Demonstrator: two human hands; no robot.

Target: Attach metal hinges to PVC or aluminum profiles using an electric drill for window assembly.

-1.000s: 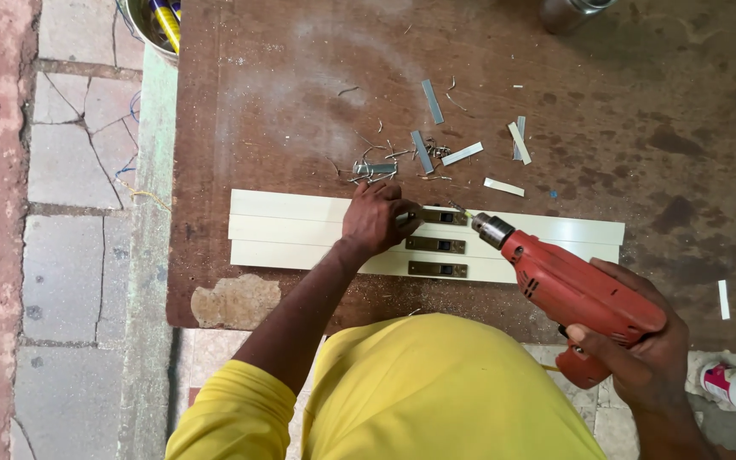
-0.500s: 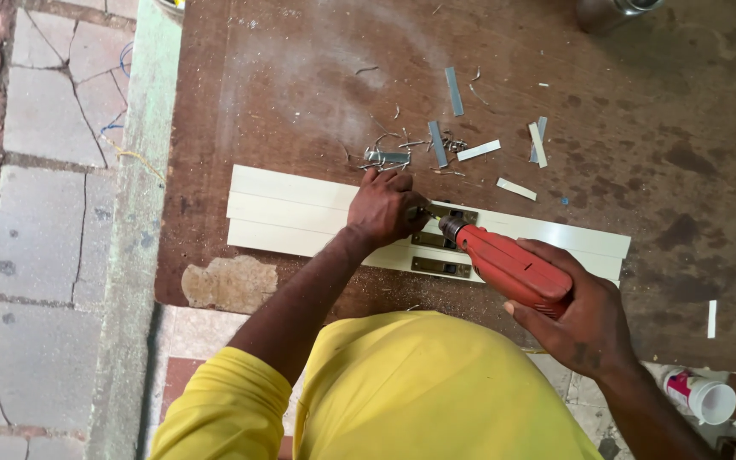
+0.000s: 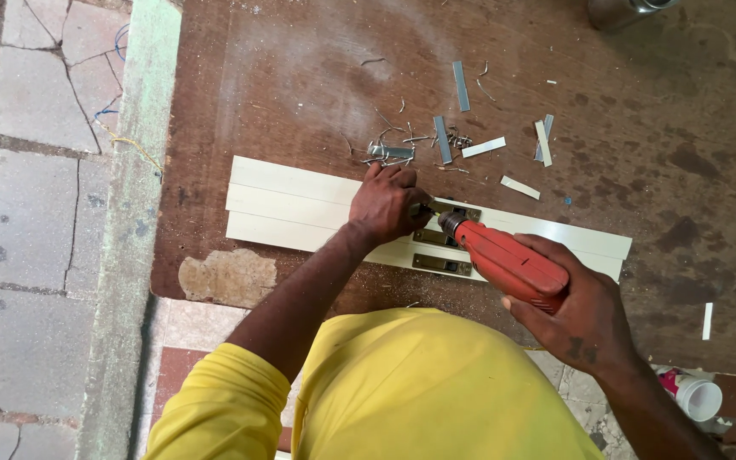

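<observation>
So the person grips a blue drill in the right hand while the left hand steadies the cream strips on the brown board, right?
Not quite: the drill is red-orange, not blue, as the head view shows. The right hand grips it, and the left hand steadies the cream strips on the brown board.

A brown, stained wooden desk (image 3: 317,77) carries the work. Its near left edge is chipped to a pale patch. Three long cream strips (image 3: 287,204) lie side by side across it, touching one another, with dark metal hinges (image 3: 442,264) resting on them toward the middle. Beyond the strips lies a scatter of short grey metal offcuts (image 3: 442,139), pale offcuts (image 3: 520,187) and curled shavings (image 3: 385,152). A small white strip (image 3: 707,321) lies apart near the right edge. Pale dust covers the far part of the top.
</observation>
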